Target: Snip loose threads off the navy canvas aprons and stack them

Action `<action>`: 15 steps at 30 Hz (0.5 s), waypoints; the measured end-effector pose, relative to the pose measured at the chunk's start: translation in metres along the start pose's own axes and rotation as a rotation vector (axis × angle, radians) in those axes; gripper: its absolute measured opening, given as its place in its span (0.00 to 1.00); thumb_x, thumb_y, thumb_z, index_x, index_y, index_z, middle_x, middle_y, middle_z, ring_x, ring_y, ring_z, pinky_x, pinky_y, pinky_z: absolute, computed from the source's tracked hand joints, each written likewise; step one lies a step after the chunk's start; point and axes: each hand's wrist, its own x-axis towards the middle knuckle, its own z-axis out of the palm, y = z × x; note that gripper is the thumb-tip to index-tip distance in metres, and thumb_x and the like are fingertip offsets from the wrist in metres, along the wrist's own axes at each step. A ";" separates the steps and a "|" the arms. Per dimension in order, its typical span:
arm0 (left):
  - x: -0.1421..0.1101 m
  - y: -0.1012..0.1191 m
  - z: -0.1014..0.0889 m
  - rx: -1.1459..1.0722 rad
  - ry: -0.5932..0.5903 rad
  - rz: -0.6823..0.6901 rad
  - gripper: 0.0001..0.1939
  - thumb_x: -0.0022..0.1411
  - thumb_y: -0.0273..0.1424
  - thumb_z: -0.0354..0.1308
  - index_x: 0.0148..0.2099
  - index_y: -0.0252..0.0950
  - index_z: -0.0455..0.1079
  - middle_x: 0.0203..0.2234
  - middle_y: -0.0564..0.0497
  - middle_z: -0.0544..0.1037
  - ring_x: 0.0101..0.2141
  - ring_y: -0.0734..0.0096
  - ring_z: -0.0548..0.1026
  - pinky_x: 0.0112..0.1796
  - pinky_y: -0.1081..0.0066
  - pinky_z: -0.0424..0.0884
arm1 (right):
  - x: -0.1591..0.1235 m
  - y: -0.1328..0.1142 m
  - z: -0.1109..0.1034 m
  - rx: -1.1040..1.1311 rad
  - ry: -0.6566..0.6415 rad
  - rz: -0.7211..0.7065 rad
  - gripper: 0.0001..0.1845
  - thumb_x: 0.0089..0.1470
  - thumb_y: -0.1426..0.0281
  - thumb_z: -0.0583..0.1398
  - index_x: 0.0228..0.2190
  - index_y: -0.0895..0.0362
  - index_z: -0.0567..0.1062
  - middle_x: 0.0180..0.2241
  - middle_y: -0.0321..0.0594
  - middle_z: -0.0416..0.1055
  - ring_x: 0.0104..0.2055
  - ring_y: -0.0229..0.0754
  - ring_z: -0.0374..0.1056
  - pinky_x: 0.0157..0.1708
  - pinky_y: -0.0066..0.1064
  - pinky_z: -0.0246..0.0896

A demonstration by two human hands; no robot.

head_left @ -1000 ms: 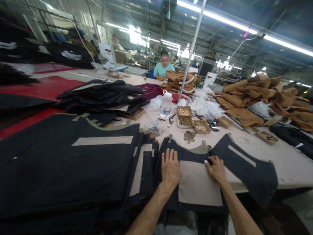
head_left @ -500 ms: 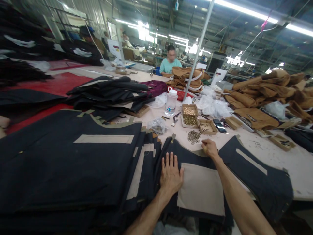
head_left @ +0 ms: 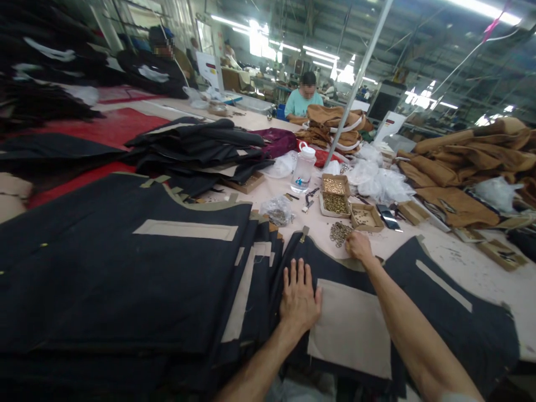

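Observation:
A black garment piece [head_left: 444,318] with a beige pocket patch [head_left: 352,326] lies flat on the table in front of me. My left hand [head_left: 299,296] rests flat on it, fingers stretched out, at the patch's left edge. My right hand [head_left: 358,245] reaches past the garment's top edge, fingers curled down at a small heap of metal rings [head_left: 338,231] on the table. Whether it holds any ring is hidden.
A tall stack of black pieces [head_left: 125,268] fills the left. Cardboard boxes of metal parts [head_left: 335,194], a plastic bottle [head_left: 304,167], a phone [head_left: 388,216] and plastic bags lie beyond. Tan garments [head_left: 456,167] pile at the right. A pole [head_left: 355,89] rises mid-table. Two people sit at the far side.
My right hand left the pocket patch's top corner and reached forward to the heap of rings. My left hand stayed flat on the garment. The view shifted slightly.

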 end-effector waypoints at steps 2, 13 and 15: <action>-0.001 0.000 0.000 -0.002 0.005 -0.002 0.38 0.69 0.42 0.50 0.75 0.32 0.54 0.75 0.41 0.50 0.75 0.45 0.40 0.71 0.44 0.38 | 0.007 -0.001 -0.005 -0.013 -0.031 0.010 0.10 0.56 0.72 0.61 0.33 0.60 0.84 0.38 0.56 0.81 0.43 0.51 0.76 0.44 0.33 0.63; -0.005 -0.001 -0.001 -0.017 0.023 -0.002 0.38 0.69 0.44 0.50 0.75 0.30 0.55 0.75 0.39 0.50 0.75 0.46 0.40 0.71 0.45 0.37 | -0.008 0.024 -0.012 0.033 0.032 0.048 0.17 0.56 0.73 0.58 0.41 0.57 0.85 0.40 0.47 0.83 0.44 0.47 0.77 0.44 0.28 0.64; -0.004 0.000 -0.001 -0.018 0.024 -0.007 0.38 0.69 0.44 0.49 0.75 0.30 0.55 0.75 0.39 0.50 0.75 0.45 0.40 0.71 0.45 0.37 | -0.010 0.026 -0.007 0.052 0.046 0.036 0.18 0.57 0.73 0.57 0.43 0.56 0.85 0.42 0.46 0.83 0.45 0.46 0.77 0.45 0.27 0.63</action>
